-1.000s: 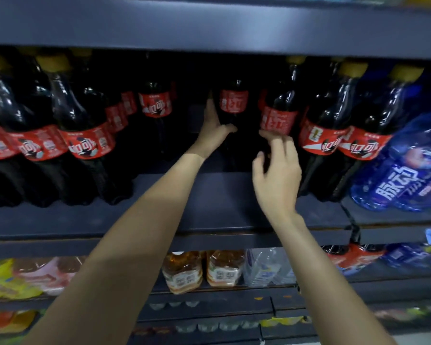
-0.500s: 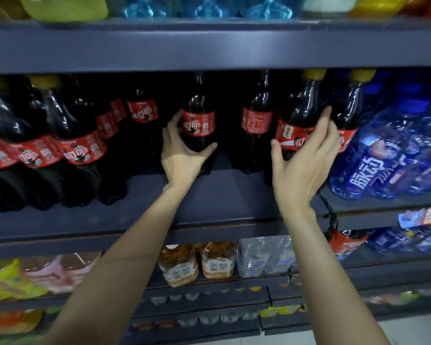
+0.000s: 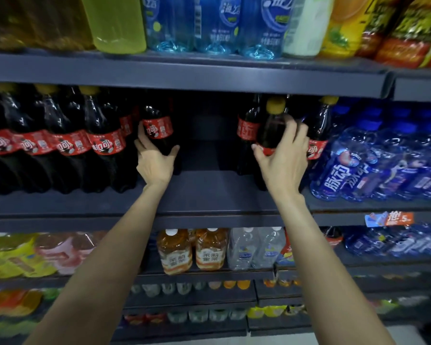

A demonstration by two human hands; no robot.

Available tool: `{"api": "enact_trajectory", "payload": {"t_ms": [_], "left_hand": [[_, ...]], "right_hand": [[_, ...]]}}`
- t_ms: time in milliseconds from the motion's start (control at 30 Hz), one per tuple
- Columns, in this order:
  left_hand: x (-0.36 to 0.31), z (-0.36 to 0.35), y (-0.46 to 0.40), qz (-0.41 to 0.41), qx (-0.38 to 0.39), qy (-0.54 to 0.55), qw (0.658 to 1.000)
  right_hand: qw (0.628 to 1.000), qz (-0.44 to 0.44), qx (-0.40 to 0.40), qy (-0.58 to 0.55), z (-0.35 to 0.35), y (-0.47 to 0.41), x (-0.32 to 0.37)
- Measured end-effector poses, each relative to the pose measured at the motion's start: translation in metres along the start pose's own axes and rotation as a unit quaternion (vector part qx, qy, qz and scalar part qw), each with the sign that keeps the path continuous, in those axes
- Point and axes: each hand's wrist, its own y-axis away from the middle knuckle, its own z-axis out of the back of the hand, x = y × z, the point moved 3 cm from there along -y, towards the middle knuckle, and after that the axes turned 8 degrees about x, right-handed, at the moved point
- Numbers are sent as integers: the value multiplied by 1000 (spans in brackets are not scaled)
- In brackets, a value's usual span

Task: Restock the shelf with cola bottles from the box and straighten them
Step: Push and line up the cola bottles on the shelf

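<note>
1. Looking through the head view, the only one I have: both hands are up at the cola shelf (image 3: 209, 192), each on a bottle, with a bare gap of shelf between them.
2. Left hand (image 3: 154, 161): grip is closed round a set-back cola bottle (image 3: 158, 131), thumb on its right side, fingers on its left, just below the red label. That bottle stands at the right end of the left cola row (image 3: 60, 143).
3. Right hand (image 3: 283, 158): grip wraps the yellow-capped bottle (image 3: 271, 128) at label height, fingers spread across its front. It stands upright just beside two more cola bottles, with the blue drink bottles (image 3: 373, 168) to the right.
4. No box in view, so I can't tell what stock is left. My read: this is the straightening step, pulling back bottles forward to face up the gap.
5. Handling, as a judgement: full bottles, heavy for their size, tall and top-heavy, so prone to tipping if dragged by the neck. Plastic wall is stiff under pressure, smooth, label film slick.
6. Best hold is the waist at or just under the label, thumb opposing fingers, as both hands are placed now. Slide on the base rather than lift.
7. Risk: a nudged neighbour falls domino-style, and the overhead shelf leaves little headroom for the caps.
</note>
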Motion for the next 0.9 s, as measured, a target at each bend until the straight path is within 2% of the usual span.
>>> {"api": "enact_trajectory", "payload": {"t_ms": [100, 167, 367, 533, 633, 767, 900], "left_hand": [[-1, 3, 3, -20, 27, -9, 999], [-3, 5, 4, -26, 17, -20, 999], [2, 1, -5, 11, -39, -47, 998], [8, -2, -1, -5, -34, -58, 998], [22, 0, 5, -46, 4, -44, 998], [31, -1, 11, -69, 20, -67, 995], [27, -6, 15, -14, -33, -99, 994]], "right_hand": [[997, 46, 59, -24, 3, 14, 14], [994, 72, 76, -41, 5, 16, 25], [967, 51, 148, -202, -22, 9, 72], [965, 54, 159, -200, -54, 5, 101], [962, 41, 163, -216, -61, 6, 98], [937, 63, 207, -274, -68, 19, 90], [896, 90, 276, -336, -77, 28, 83]]}}
